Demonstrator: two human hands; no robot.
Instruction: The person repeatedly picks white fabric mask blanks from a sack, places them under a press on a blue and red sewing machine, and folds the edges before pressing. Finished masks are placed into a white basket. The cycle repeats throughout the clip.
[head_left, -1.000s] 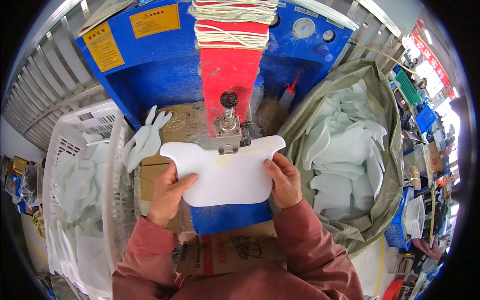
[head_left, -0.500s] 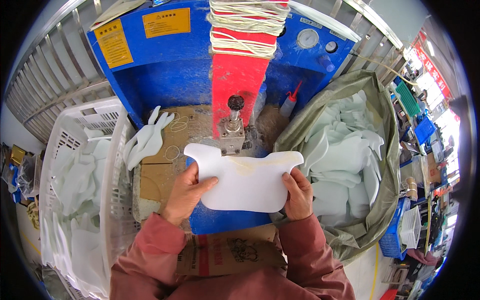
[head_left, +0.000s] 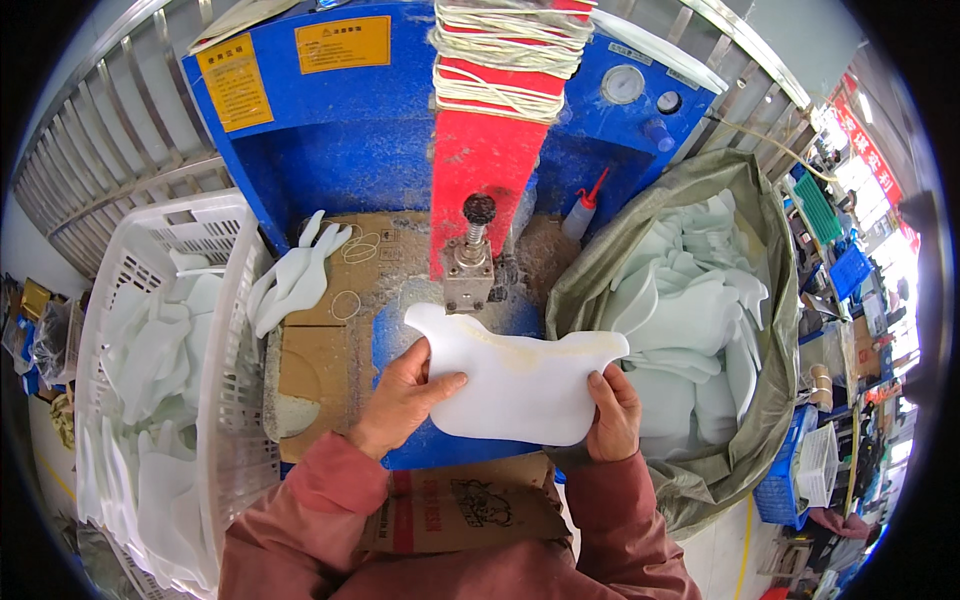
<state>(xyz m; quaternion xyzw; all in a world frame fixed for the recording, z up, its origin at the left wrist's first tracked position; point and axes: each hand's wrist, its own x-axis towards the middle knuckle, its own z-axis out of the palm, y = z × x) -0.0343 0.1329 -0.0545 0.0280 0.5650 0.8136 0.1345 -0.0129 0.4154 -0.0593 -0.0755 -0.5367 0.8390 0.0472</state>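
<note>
A white foam piece (head_left: 515, 385) with a curved outline spans between my hands, a yellowish strip along its far edge. My left hand (head_left: 408, 392) grips its left end, thumb on top. My right hand (head_left: 612, 408) pinches the right end the same way. The piece is held above the blue work surface (head_left: 395, 345), just nearer to me than the metal head (head_left: 468, 275) of the machine. That head hangs under a red arm (head_left: 485, 150) wound with pale cord and carries a black knob. The fingers beneath the piece are hidden.
A white plastic crate (head_left: 212, 400) of similar pieces stands at left, several more pieces (head_left: 298, 275) beside it. At right an olive sack (head_left: 560, 290) holds a heap of them. A red-tipped bottle (head_left: 580, 212) stands behind. A brown printed bag (head_left: 465, 510) lies before me.
Both hands have moved the foam piece slightly right and toward me, away from the metal head. Its right end now sits a bit lower. The view has shifted a little.
</note>
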